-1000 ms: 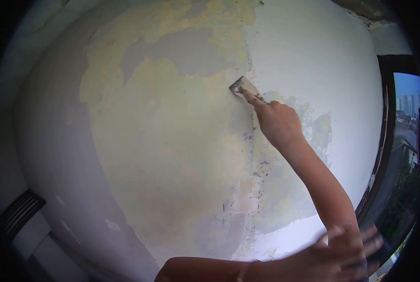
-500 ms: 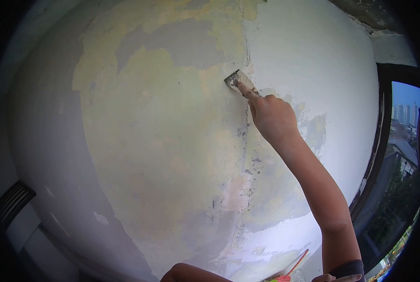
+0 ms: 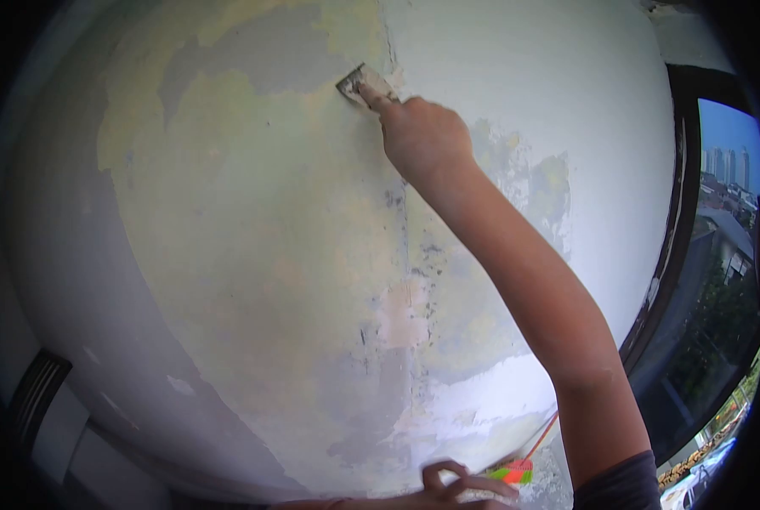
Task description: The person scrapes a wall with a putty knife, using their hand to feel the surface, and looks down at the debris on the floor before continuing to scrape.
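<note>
I'm counting 1 scraper point(image 3: 361, 84), and I'm holding it in my right hand point(image 3: 421, 136), arm stretched up w/ the forefinger lying along the back of the blade and the other fingers curled tight round the handle. The blade is pressing flat on the wall point(image 3: 252, 255), up near the top, right at the edge where the yellowish stripped area is meeting the white paint point(image 3: 533, 76). The handle is sitting fully hidden inside my fist, so I can't tell its colour or shape.

My left hand point(image 3: 465, 486) is showing only at the bottom edge, cut off by the frame: a few fingers, bent and partly curled, resting on or just at the wall. I can't tell whether they're gripping anything. Just beside them there's 1 small bright thing point(image 3: 516, 470), green, orange & pink, w/ a thin orange line running up-right from it; too small and too cropped to identify.

Wall patches: 1 big grey patch point(image 3: 252, 55) upper left of the scraper, 1 pinkish spot point(image 3: 404, 316) lower centre, and a dark crack line running down below my wrist.

On the right, 1 window w/ a dark frame point(image 3: 682, 204); buildings & trees outside, blurry. Lower left, 1 dark ribbed thing point(image 3: 36, 391), mostly cut off, hard to make out.
</note>
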Motion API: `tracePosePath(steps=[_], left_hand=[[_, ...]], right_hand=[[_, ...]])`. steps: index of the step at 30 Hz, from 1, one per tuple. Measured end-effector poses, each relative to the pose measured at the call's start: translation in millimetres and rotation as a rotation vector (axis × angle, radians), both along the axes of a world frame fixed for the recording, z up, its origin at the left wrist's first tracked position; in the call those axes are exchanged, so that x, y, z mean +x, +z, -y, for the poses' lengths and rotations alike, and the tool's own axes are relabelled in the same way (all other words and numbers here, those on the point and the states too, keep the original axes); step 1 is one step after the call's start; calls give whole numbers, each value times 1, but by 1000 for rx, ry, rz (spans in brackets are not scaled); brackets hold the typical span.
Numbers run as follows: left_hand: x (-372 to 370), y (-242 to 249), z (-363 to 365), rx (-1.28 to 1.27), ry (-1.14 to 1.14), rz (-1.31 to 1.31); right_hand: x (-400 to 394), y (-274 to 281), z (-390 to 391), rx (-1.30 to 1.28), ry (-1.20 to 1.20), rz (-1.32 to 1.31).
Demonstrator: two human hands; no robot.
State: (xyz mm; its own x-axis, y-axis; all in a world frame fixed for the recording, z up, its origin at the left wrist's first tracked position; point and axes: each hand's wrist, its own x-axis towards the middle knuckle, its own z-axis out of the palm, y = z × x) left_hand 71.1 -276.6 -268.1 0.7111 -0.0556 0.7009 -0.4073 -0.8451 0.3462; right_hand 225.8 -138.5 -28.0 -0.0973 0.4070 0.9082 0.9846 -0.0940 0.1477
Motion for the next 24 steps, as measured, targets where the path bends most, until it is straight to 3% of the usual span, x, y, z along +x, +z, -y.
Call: tracePosePath(steps=[4,5,7,9,11,12,20,23,24], left_hand=[[-19,9,-7,-154,154,37],[-20,13,-9,-325,191,86],[-12,18,6,-923,49,268],[-16,16,5,-917,105,238],[-13,23,19,-1013,134,288],[-13,22,20,-1016,117,285],[-10,18,22,-973,18,308],[8,13,28,-641,153,355],[6,13,34,-345,258,221]], right_hand=[[1,4,3,-33,24,16],[-2,6,8,-60,15,9],[-5,3,13,-42,28,54],[0,4,19,52,68,152],[-10,17,31,-155,-13,51],[-13,21,34,-258,-55,0],[-11,20,23,-194,-15,6],[-11,23,11,-217,-33,11],[-10,23,7,-232,-46,16]])
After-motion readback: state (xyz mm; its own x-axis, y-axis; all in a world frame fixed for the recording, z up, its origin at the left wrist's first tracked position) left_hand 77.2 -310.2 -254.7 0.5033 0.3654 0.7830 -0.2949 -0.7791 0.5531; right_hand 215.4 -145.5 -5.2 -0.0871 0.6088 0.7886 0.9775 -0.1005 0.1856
